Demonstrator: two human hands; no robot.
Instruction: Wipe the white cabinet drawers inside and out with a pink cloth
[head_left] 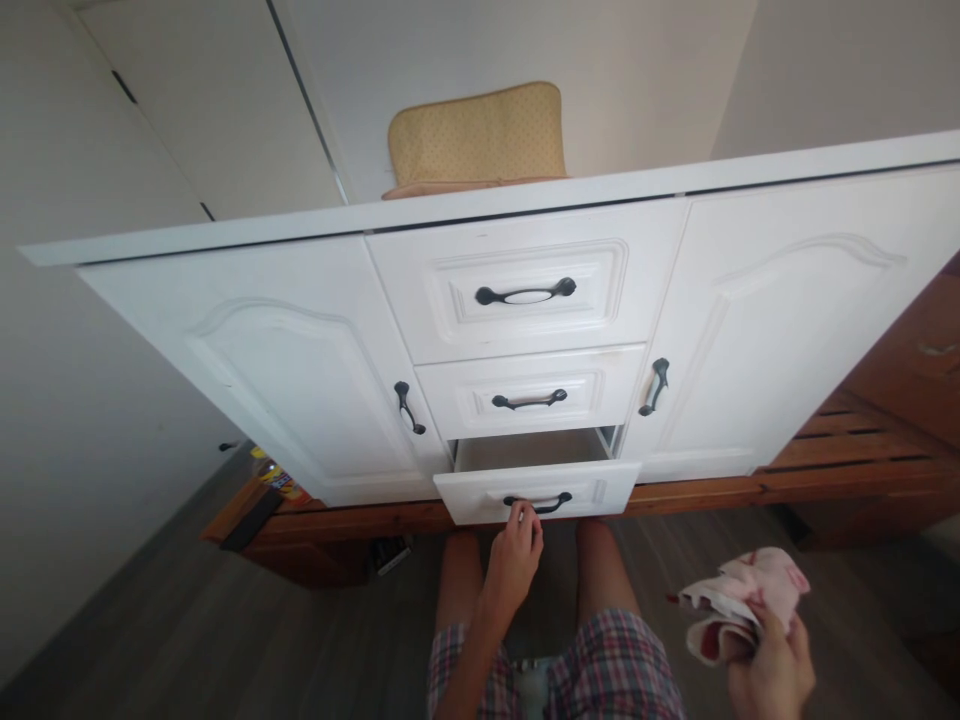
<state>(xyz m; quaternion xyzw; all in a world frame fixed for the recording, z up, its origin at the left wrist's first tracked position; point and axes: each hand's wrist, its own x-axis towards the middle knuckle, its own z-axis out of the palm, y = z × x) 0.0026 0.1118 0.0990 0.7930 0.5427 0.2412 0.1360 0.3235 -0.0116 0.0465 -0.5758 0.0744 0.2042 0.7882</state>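
The bottom drawer (pixel 600 487) of a white cabinet is pulled partway out, and part of its bare inside shows. At the left end of its dark drawer handle (pixel 553 504), my left hand (pixel 516 550) has its fingers curled and closed on the metal. Off to the lower right, my right hand (pixel 776 665) grips a crumpled pink and white cloth (pixel 765 585), held away from the cabinet. Folds of the cloth hide some of the fingertips.
Above are a closed middle drawer (pixel 450 395) and top drawer (pixel 405 290), between a left door (pixel 277 400) and a right door (pixel 787 330). A tan dotted pouch (pixel 480 135) stands on the top. The cabinet rests on a wooden bench (pixel 697 493); a yellow-capped bottle (pixel 274 472) is at left.
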